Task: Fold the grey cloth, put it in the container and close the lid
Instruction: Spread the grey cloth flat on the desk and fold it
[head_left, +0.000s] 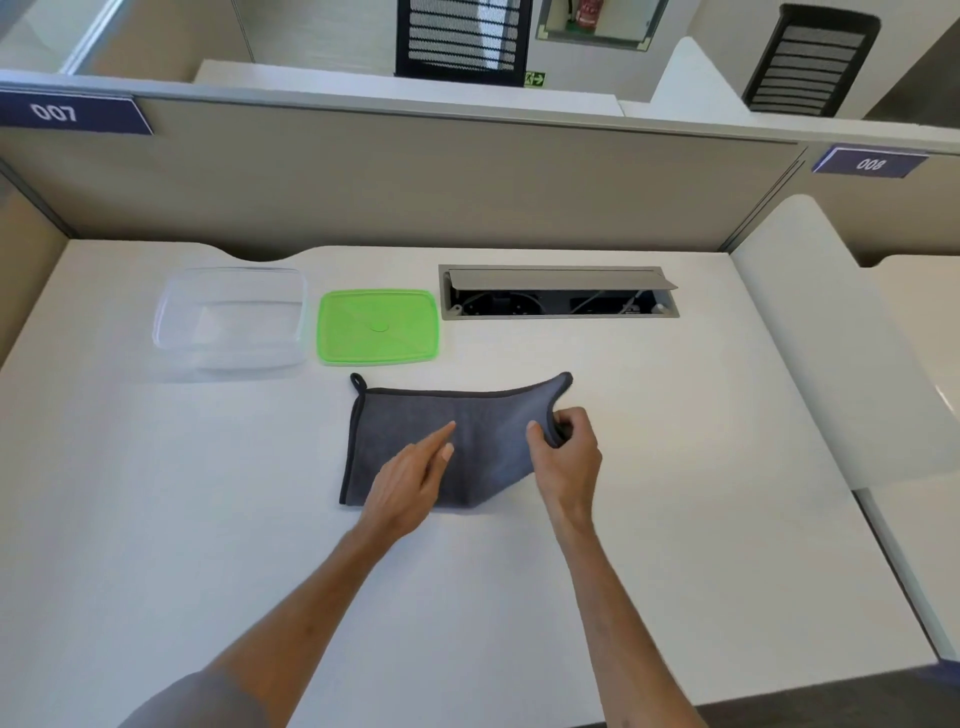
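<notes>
**Grey cloth half-gathered on a white office table**

The grey cloth (405, 441) lies flat on the white table (675, 467), dark piping along its edges and a small hanging loop at its far left corner. The right hand (563, 452) pinches the cloth's right edge between thumb and fingers, lifting that side so the fabric curls up and its far right corner rises off the surface. The left hand (415, 478) rests on the middle of the cloth, fingers loosely spread and extended, pressing the fabric down; no grip is visible there.

Beyond the left hand, just past the cloth's far edge, sits the green lid (378, 326), flat on the table. To its left stands the clear container (231, 322), open and empty, close beside the lid but apart from it. Beyond the right hand, an open cable hatch (558, 292) is sunk into the table, its grey flap raised.

A beige partition (415, 176) closes off the table's far side, carrying blue labels reading 007 and 008. Behind it stand two black mesh-backed chairs (462, 39) at other white desks.
</notes>
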